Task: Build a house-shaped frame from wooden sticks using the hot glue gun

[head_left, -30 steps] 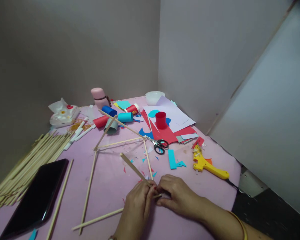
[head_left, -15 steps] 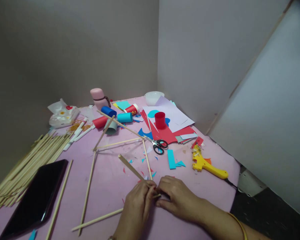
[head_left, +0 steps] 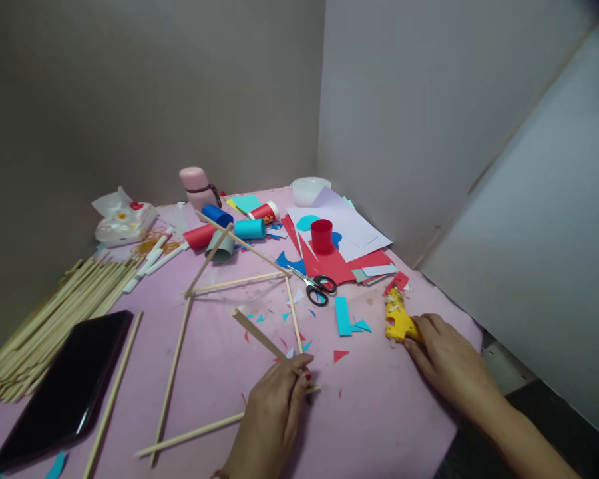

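Near the table's front, my left hand (head_left: 274,406) pinches the corner of a wooden stick frame (head_left: 172,376), where several sticks meet. One stick (head_left: 259,336) slants up and away from those fingers. The frame's far part rises with crossed sticks above the paper tubes. At the right, my right hand (head_left: 446,359) is wrapped round the handle of a yellow glue gun (head_left: 399,322), which lies on the table with its nozzle end pointing away. Its fingertips are partly hidden by the handle.
Scissors (head_left: 317,287), red paper (head_left: 329,267) and a red tube (head_left: 322,237) lie beyond the frame. At left are a black phone (head_left: 62,392), a stick pile (head_left: 54,319) and white glue sticks (head_left: 147,266). A pink bottle (head_left: 197,188) and white bowl (head_left: 310,191) stand behind.
My right hand has left the frame's corner, moved right and taken hold of the glue gun's handle. My left hand stays on the corner. The view has shifted slightly.
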Demonstrator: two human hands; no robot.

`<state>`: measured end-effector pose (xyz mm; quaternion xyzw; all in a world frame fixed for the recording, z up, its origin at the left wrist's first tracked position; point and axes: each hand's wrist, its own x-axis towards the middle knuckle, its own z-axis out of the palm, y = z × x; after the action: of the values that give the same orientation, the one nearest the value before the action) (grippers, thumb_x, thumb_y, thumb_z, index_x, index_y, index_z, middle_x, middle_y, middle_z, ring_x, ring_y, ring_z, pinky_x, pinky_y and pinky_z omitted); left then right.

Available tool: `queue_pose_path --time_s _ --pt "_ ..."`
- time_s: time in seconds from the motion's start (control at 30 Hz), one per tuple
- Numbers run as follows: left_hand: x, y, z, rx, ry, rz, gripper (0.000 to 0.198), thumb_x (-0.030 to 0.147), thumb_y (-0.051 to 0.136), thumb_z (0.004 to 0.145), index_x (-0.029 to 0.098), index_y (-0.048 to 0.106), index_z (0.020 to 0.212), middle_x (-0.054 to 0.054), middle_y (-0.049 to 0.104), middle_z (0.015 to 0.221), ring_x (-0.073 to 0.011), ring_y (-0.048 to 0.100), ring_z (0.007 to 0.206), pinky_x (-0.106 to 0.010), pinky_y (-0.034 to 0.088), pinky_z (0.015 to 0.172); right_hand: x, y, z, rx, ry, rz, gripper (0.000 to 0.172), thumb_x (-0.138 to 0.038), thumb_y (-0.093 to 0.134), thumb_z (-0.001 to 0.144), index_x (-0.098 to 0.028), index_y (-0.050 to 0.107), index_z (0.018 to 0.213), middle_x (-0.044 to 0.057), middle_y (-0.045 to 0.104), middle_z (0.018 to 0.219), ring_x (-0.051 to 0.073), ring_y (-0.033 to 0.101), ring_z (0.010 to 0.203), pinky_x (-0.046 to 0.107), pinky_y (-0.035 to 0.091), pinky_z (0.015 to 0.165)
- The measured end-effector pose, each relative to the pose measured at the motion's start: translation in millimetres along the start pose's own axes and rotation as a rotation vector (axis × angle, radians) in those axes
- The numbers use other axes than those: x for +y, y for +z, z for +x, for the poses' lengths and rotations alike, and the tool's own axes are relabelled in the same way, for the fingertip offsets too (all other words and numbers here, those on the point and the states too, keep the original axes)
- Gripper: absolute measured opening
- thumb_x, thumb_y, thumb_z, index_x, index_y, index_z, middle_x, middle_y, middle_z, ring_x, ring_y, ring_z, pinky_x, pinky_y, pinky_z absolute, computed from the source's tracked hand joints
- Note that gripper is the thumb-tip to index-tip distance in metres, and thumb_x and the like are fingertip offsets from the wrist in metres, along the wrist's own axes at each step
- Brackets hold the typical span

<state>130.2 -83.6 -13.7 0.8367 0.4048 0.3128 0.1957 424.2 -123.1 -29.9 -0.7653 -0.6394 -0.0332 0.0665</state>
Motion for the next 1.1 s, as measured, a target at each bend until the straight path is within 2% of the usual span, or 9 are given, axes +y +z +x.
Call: queue_pose_path --time_s 0.17,0.4,0.57,0.67,0.77,0.83,0.93,1.03,1.1 --pt "0 1.0 0 -0.002 -0.01 0.006 0.024 0.024 0.039 0.093 0.02 0.062 0.097 -0.005 0.072 0.1 -0.0159 0.068 0.091 -0.027 0.056 0.079 6 7 -1 0.026 -0.005 0.053 0.017 -0.026 0.04 0.091 -0.015 0.052 0.098 0.011 0.057 0.091 0.028 0.061 0.08 0.04 0.048 0.067" --pt "2 -0.3 0 -0.009 -0.007 0.028 0.026 0.027 0.038 0.093 0.02 0.063 0.097 -0.005 0.072 0.102 -0.0171 0.069 0.091 -0.028 0.056 0.08 17 9 -7 0.194 -0.015 0.288 0.025 -0.036 0.036 0.093 -0.017 0.048 0.105 0.014 0.057 0.097 0.029 0.059 0.089 0.041 0.048 0.075" --pt "-6 2.1 3 0.05 0.073 0.042 0.026 0.029 0.04 0.093 0.022 0.064 0.088 -0.003 0.074 0.095 -0.0146 0.07 0.085 -0.022 0.057 0.075 7 10 -8 0.136 -0.064 0.345 0.023 -0.03 0.039 0.092 -0.017 0.049 0.109 0.013 0.056 0.101 0.026 0.059 0.091 0.04 0.05 0.078" --pt "-9 3.6 4 0.08 0.095 0.044 0.024 0.03 0.041 0.092 0.022 0.064 0.088 -0.002 0.074 0.095 -0.0139 0.07 0.084 -0.02 0.056 0.074 3 7 -5 0.1 -0.041 0.239 0.035 -0.034 0.048 0.089 -0.013 0.046 0.117 0.017 0.054 0.109 0.031 0.056 0.099 0.045 0.048 0.08" --pt "-9 2.6 3 0.086 0.101 0.052 0.023 0.031 0.042 0.092 0.022 0.063 0.093 -0.003 0.074 0.097 -0.0144 0.07 0.085 -0.021 0.057 0.075 3 5 -4 0.022 -0.024 0.211 0.034 -0.032 0.044 0.091 -0.01 0.047 0.116 0.016 0.057 0.099 0.032 0.057 0.092 0.048 0.048 0.077" --pt "-7 0.5 2 0.082 0.091 0.054 0.024 0.031 0.041 0.093 0.021 0.063 0.094 -0.003 0.073 0.098 -0.0154 0.07 0.086 -0.023 0.057 0.076 4 5 -6 0.027 -0.013 0.287 0.03 -0.03 0.038 0.093 -0.011 0.048 0.114 0.014 0.057 0.095 0.03 0.058 0.088 0.046 0.048 0.076" --pt "-4 -3.4 0 0.068 0.055 0.04 0.027 0.03 0.038 0.094 0.021 0.063 0.089 -0.005 0.072 0.101 -0.0159 0.07 0.087 -0.025 0.057 0.076 6 4 -13 0.159 0.043 0.495 0.03 -0.034 0.035 0.093 -0.014 0.049 0.11 0.014 0.056 0.098 0.028 0.057 0.091 0.044 0.048 0.08" --pt "-3 -6.0 -1 0.051 0.021 0.022 0.027 0.03 0.038 0.094 0.021 0.063 0.092 -0.006 0.071 0.104 -0.0159 0.069 0.09 -0.026 0.056 0.079 4 -3 -22 0.28 0.218 0.795 0.036 -0.043 0.044 0.089 -0.017 0.05 0.113 0.014 0.058 0.109 0.028 0.056 0.1 0.044 0.047 0.086" --pt "-3 -6.8 -2 0.039 0.005 0.014 0.025 0.029 0.039 0.094 0.02 0.063 0.096 -0.006 0.071 0.105 -0.0159 0.068 0.092 -0.026 0.055 0.081 0 -10 -27 0.281 0.352 1.002 0.046 -0.048 0.056 0.081 -0.019 0.051 0.116 0.014 0.06 0.115 0.03 0.057 0.105 0.043 0.047 0.087"
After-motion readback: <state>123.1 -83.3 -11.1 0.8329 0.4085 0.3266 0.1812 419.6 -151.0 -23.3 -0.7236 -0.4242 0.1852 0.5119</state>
